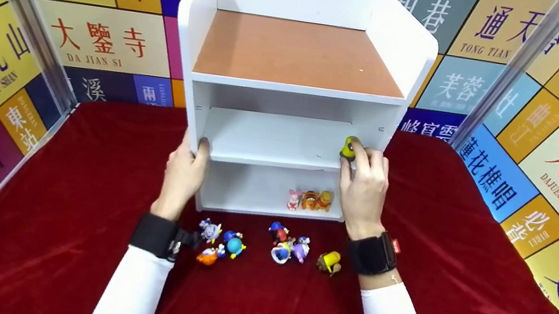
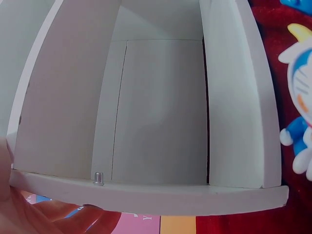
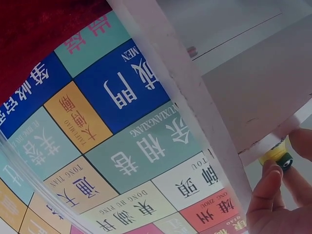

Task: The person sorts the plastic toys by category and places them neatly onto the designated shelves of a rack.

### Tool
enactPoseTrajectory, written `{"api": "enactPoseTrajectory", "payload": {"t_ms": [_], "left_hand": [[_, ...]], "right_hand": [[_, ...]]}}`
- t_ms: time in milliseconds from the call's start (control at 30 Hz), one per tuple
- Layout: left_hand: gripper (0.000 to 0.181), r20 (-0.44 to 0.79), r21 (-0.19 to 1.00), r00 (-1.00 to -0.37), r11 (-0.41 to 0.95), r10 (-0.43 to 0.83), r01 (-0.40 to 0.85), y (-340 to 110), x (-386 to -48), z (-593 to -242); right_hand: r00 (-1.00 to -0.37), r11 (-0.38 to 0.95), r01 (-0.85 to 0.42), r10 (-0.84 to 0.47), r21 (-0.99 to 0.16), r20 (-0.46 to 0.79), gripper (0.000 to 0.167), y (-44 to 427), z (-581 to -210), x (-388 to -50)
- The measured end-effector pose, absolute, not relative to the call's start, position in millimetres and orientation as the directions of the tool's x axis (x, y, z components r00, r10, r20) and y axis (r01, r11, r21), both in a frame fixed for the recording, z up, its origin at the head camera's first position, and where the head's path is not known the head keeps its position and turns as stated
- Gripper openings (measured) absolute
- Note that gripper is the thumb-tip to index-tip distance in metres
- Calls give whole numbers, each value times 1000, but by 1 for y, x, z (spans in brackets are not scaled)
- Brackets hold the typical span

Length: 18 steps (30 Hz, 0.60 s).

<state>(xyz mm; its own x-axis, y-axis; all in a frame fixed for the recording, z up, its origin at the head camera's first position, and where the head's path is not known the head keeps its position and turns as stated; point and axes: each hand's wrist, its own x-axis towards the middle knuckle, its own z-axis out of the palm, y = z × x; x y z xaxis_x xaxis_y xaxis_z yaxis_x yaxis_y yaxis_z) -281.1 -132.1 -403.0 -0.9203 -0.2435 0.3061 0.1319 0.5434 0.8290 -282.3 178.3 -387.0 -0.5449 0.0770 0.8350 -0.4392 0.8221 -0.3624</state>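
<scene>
A white shelf unit (image 1: 267,164) stands on a dark red cloth. My right hand (image 1: 364,187) pinches a small yellow-and-green figure (image 1: 348,149) at the right end of the middle shelf; in the right wrist view the fingers hold the same figure (image 3: 277,159) by the board's edge. My left hand (image 1: 184,174) grips the unit's left side panel, thumb on its front edge; the left wrist view shows part of that hand (image 2: 17,209) at the panel (image 2: 151,196). On the bottom shelf, a pink figure (image 1: 293,200), an orange striped one (image 1: 309,200) and a yellow one (image 1: 324,201) stand together at the right.
In front of the unit, several small figures lie on the red cloth (image 1: 249,304): one group (image 1: 234,245) at the left, another (image 1: 301,249) in the middle. A yellow-and-brown figure (image 1: 330,262) lies near the right wrist. Panels with printed characters surround the cloth.
</scene>
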Motion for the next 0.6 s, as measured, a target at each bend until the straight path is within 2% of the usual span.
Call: {"api": "enactPoseTrajectory", "payload": {"t_ms": [600], "left_hand": [[52, 291, 833, -925, 540, -245, 119, -132, -281, -402]], "right_hand": [[-543, 875, -362, 83, -322, 836, 35, 179, -387, -284]]}}
